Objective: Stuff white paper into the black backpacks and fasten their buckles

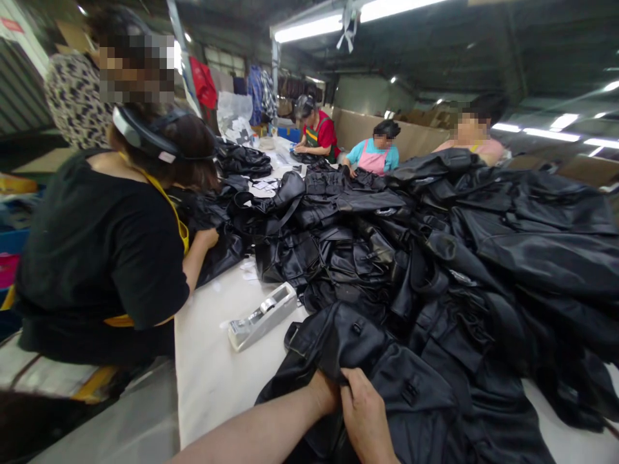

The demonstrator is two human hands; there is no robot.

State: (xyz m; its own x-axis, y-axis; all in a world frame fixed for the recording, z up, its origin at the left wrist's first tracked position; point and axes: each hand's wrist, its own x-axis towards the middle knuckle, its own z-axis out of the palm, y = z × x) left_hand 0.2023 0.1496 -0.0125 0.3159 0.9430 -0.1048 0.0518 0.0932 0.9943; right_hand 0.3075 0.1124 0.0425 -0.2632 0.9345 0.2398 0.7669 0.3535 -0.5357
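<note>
Right hand (pixel 367 419) pinches a fold of black garment (pixel 416 386); left hand (pixel 323 393) is tucked under it, fingers hidden, grip unclear. Keeping the fold taut likely works best.

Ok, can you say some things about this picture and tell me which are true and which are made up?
The left hand and the right hand are both on a black jacket. True.
The tape holder sits on top of the clothes pile. False: it stands on the white table beside the pile.
The piled clothes are red. False: they are black.
A person in a black shirt sits at the table's left side. True.
</note>
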